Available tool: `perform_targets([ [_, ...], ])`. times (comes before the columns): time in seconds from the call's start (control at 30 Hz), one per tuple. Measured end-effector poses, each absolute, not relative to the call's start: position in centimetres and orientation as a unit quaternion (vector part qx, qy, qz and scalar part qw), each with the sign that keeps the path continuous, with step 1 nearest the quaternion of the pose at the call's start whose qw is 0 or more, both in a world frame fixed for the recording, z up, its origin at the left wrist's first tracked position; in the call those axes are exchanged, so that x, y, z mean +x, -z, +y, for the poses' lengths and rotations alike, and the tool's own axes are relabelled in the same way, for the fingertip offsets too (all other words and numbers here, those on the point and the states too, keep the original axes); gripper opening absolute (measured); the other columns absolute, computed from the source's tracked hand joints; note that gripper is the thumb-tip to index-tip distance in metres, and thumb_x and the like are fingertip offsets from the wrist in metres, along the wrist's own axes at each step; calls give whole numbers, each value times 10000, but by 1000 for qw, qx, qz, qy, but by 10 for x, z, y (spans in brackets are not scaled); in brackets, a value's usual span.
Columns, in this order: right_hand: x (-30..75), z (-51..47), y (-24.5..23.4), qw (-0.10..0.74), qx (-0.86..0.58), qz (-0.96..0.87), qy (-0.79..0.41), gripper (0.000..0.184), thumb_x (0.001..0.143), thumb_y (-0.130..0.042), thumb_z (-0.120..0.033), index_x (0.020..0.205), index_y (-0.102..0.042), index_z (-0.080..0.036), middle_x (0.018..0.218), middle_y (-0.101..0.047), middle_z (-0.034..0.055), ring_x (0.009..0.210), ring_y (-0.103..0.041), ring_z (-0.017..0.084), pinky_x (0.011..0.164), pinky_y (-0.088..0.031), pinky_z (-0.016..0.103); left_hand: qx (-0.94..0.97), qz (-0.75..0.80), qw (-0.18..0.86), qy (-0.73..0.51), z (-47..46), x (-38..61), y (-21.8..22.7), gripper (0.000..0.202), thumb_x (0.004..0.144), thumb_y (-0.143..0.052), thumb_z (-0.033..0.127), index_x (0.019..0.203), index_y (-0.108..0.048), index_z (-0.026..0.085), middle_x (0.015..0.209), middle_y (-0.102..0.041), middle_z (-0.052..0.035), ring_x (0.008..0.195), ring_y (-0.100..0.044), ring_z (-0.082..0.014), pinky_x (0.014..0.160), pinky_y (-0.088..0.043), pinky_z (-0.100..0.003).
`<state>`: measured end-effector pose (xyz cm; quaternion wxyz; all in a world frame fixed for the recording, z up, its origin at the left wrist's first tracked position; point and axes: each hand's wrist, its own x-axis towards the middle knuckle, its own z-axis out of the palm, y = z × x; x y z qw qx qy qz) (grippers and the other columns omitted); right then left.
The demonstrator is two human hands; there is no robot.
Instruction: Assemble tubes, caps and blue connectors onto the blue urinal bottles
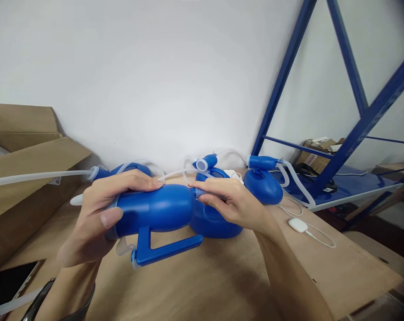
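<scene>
Well, brown tabletop (195,285) (white wall (155,80) behind).

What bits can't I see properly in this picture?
In the head view:
- Held blue bottle: its left end is partly covered by the left hand; its far side faces away.
- Small blue piece: mostly covered by the right hand, so I can't tell its full shape.
- White tube: cut off by the left edge.
- Marks on the blue shelf post: too small and blurred to read.
</scene>
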<state>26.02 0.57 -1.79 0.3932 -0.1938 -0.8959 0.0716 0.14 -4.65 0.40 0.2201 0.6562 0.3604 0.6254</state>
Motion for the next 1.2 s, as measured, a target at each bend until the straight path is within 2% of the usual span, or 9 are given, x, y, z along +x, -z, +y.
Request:
perform_targets([
  [0.27, 253, 8, 22, 358, -175, -916, -36, 316, 1076, -519, -244, 1333, -684, -167, 989, -787, 70, 957, -735, 204, 887, -590, 333, 659, 352, 272, -606, -43, -4, -2, 228, 651, -672, 447, 706, -833, 296, 848, -811, -114, 869, -741, -368, 822, -574, -490],
  [0.5, 248, 4, 26, 319, -188, -929, 15, 352, 1098, -445, -247, 1390, -617, -154, 979, -745, 86, 813, -692, 188, 668, -537, 288, 660, 302, 340, -598, -33, -15, 7, 355, 709, -661, 511, 812, -842, 223, 926, -805, -150, 965, -719, -390, 864, -573, -492],
  [0.63, 244, 8, 31, 282, -203, -937, 37, 417, 1119, -392, -277, 1493, -531, -154, 1018, -745, 90, 837, -699, 191, 678, -546, 288, 681, 298, 336, -578, -26, -22, 10, 424, 756, -650, 563, 831, -844, 194, 939, -815, -132, 911, -734, -348, 822, -569, -422],
  [0.77, 241, 6, 26, 353, -194, -913, 63, 490, 1106, -461, -355, 1570, -450, -200, 1182, -740, 108, 1035, -705, 224, 875, -583, 362, 646, 346, 313, -604, -24, -26, 5, 383, 787, -631, 512, 737, -836, 192, 852, -820, -105, 814, -743, -301, 757, -551, -367],
  [0.9, 251, -17, 8, 464, -200, -851, 142, 457, 995, -683, -387, 1413, -628, -211, 1217, -711, 132, 1109, -664, 286, 960, -549, 463, 608, 399, 210, -653, -26, -35, -2, 317, 747, -657, 445, 599, -798, 203, 687, -777, -61, 676, -687, -232, 632, -498, -317],
  [0.97, 263, -33, -1, 495, -184, -845, 78, 287, 1004, -670, -277, 1288, -699, -243, 1085, -738, 82, 1013, -684, 236, 905, -563, 398, 567, 413, 186, -688, -26, -40, -4, 280, 719, -670, 422, 587, -787, 205, 663, -761, -43, 659, -666, -216, 589, -487, -305],
  [1.03, 273, -46, -6, 444, -159, -881, -34, 217, 1030, -629, -272, 1227, -720, -271, 979, -761, 40, 929, -702, 203, 852, -574, 348, 509, 422, 195, -724, -25, -45, -4, 245, 696, -672, 397, 596, -779, 201, 654, -752, -33, 649, -660, -218, 561, -504, -309],
  [1.13, 275, -45, 0, 321, -248, -904, -136, 357, 1027, -623, -432, 1350, -668, -287, 1083, -783, 51, 993, -721, 234, 868, -578, 367, 426, 430, 248, -756, -24, -46, -4, 226, 695, -672, 383, 600, -751, 195, 620, -718, -25, 567, -639, -213, 469, -516, -319],
  [1.2, 268, -31, 10, 299, -351, -869, -179, 488, 1035, -562, -531, 1449, -590, -274, 1208, -757, 77, 1111, -703, 273, 923, -564, 412, 394, 440, 286, -754, -24, -43, -5, 222, 699, -683, 385, 598, -731, 193, 591, -686, -18, 500, -609, -194, 401, -493, -305],
])
